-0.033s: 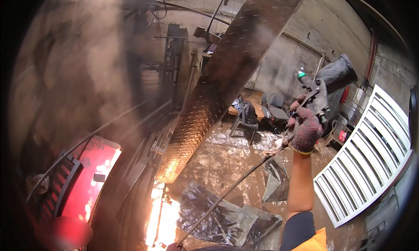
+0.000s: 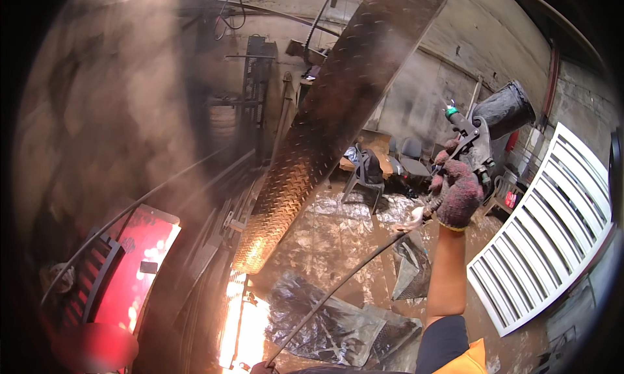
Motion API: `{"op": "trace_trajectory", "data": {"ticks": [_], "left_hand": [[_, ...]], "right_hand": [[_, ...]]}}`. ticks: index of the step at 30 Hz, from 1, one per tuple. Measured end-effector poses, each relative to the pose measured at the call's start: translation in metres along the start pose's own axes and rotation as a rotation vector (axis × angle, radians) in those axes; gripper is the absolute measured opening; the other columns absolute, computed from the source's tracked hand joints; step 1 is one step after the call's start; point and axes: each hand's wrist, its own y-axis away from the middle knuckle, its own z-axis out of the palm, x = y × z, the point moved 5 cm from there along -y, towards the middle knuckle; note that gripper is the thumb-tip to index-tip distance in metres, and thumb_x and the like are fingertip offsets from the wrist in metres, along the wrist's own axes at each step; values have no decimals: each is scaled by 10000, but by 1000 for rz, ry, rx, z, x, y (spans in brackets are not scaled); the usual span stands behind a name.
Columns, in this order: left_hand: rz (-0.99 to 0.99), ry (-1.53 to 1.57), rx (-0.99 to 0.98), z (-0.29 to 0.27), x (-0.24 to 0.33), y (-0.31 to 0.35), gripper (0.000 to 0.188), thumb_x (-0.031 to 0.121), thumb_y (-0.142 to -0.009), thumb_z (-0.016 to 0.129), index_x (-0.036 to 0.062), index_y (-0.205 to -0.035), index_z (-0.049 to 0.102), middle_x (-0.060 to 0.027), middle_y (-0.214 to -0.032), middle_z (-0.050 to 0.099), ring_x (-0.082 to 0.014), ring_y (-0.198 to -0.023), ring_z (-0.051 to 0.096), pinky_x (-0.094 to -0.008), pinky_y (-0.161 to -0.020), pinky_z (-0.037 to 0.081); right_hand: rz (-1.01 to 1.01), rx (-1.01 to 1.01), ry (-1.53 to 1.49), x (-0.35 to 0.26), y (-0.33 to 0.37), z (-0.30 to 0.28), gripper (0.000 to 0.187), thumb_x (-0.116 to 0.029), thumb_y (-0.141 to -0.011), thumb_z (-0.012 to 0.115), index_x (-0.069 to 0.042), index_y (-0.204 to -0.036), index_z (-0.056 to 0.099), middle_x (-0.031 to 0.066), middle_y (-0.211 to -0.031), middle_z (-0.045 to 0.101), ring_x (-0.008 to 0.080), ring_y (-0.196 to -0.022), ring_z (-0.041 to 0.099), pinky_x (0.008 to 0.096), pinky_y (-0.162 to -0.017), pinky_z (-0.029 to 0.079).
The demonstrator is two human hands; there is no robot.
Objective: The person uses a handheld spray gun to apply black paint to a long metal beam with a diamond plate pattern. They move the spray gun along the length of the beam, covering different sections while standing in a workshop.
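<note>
My right hand point(image 2: 459, 195), in a dark red and grey knit glove, is raised at the right and closed around a spray gun point(image 2: 478, 140). The gun has a dark cup point(image 2: 504, 109) on top and a green ring near its nozzle. A dark hose point(image 2: 338, 286) slants from below that hand to the lower edge. There, a sliver of my left hand point(image 2: 261, 368) shows, closed at the hose; most of its fingers are cut off. Left of the gun, a long brown metal panel point(image 2: 338, 107) with a raised tread pattern hangs at a slant.
A white slatted panel point(image 2: 543, 234) stands at the right. At the lower left are a red panel point(image 2: 133, 270) and a dark slatted piece point(image 2: 97, 276). Plastic sheeting point(image 2: 325, 319) lies on the stained floor. Chairs point(image 2: 367, 179) stand at the back; haze hangs at the left.
My right hand and the spray gun have shifted very slightly to the right. The hanging panel has barely moved.
</note>
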Motion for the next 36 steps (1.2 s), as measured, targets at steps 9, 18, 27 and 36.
{"op": "trace_trajectory", "data": {"ticks": [9,18,27,36], "left_hand": [[222,-275,131,3,-24,2,300,185,-1000,415,4,-1042,651,-276,-976,685,-471,-926,651,-559,-845,509],[-80,-204,381,77,-11,26,328,197,-1018,400,11,-1106,655,-259,-968,677,-476,-901,631,-580,-815,496],[-214,-38,585,79,77,15,419,286,-1065,354,24,-1200,651,-284,-1020,685,-498,-978,620,-570,-884,485],[-333,-305,440,107,25,49,424,257,-1060,346,20,-1308,595,-296,-1119,666,-481,-1004,627,-543,-916,497]], "right_hand": [[429,-316,158,84,39,-59,157,-48,-784,671,2,-927,709,66,-882,717,129,-512,601,245,-412,461],[378,-168,-204,132,-27,-50,174,-26,-818,637,-1,-983,687,70,-802,686,119,-501,573,236,-429,425],[387,-370,-232,191,-39,-92,305,-26,-835,698,-7,-1137,651,63,-929,692,126,-666,639,241,-521,514],[451,-481,-184,269,2,-103,260,4,-785,691,-22,-1043,698,31,-896,713,126,-757,651,273,-654,535]]}}
